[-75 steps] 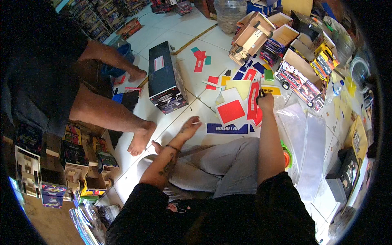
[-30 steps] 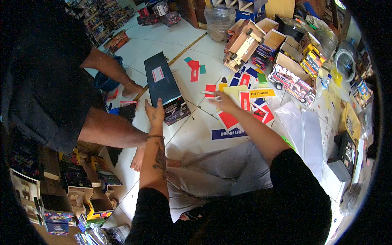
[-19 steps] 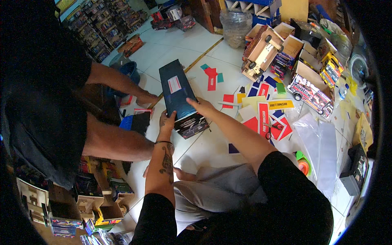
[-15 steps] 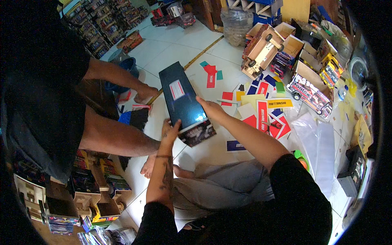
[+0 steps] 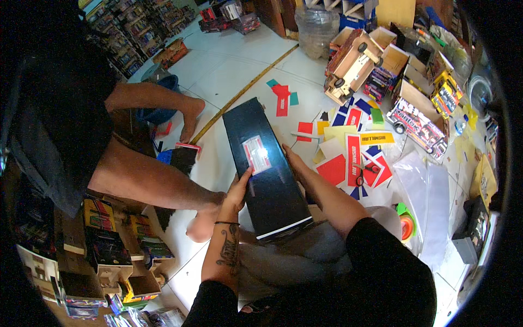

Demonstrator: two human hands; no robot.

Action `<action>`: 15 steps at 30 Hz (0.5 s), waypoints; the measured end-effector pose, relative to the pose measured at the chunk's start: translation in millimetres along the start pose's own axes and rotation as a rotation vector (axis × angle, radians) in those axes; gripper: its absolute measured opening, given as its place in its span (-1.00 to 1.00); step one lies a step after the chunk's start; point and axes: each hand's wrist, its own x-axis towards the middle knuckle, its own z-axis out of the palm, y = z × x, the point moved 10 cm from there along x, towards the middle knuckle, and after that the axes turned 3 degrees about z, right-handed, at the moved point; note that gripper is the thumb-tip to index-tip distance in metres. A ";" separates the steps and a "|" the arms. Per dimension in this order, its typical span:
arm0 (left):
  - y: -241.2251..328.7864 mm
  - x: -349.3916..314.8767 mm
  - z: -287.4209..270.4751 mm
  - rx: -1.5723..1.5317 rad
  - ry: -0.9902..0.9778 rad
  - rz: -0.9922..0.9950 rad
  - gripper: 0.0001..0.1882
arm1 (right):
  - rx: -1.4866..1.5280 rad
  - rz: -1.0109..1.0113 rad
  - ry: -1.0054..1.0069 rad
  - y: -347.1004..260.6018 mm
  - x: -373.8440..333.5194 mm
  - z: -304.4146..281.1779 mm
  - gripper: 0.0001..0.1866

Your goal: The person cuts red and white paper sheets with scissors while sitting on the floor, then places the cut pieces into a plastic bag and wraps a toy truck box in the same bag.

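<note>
Between my two hands is a long black box-shaped piece, with a white and red label on its upper face. My left hand grips the left long side, thumb resting on top by the label. On the opposite side, my right hand is wrapped round the edge, its fingers partly hidden by the box. The near end of the box lies over my lap and shows a white edge strip. Coloured sticker sheets lie on the floor to the right of my right arm, with scissors on them.
Another person's bare leg reaches in from the left. Wooden toy trucks are piled at the far right, and several truck bodies stand at the lower left. Clear plastic sheets and a green-and-orange round item lie at the right.
The box has been drawn toward my lap, and its printed near end no longer shows. My left hand now sits farther along its side. The other person's leg has shifted slightly.
</note>
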 end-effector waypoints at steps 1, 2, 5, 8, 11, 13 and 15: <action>6.9 -5.8 0.4 0.030 0.008 0.037 -0.35 | -0.074 -0.025 0.099 -7.1 -4.8 -7.8 -0.34; 17.1 -12.7 -2.2 0.107 0.071 0.100 -0.36 | -0.047 -0.110 0.057 -20.7 -11.3 0.2 -0.29; 54.8 -34.3 14.1 0.174 0.045 0.306 -0.34 | -0.030 -0.381 0.019 -75.7 -35.8 21.4 -0.26; 95.4 -61.1 30.6 0.286 0.018 0.542 -0.22 | 0.083 -0.550 -0.106 -121.8 -57.6 45.6 -0.35; 102.3 -79.3 39.1 0.407 -0.016 0.573 -0.30 | 0.048 -0.590 -0.160 -142.9 -72.1 63.7 -0.39; 98.3 -93.2 43.3 0.546 -0.083 0.632 -0.48 | -0.134 -0.725 -0.026 -155.1 -89.4 67.2 -0.42; 60.4 -89.6 25.4 0.988 -0.059 0.326 -0.50 | -0.262 -0.866 0.083 -162.5 -111.1 75.4 -0.48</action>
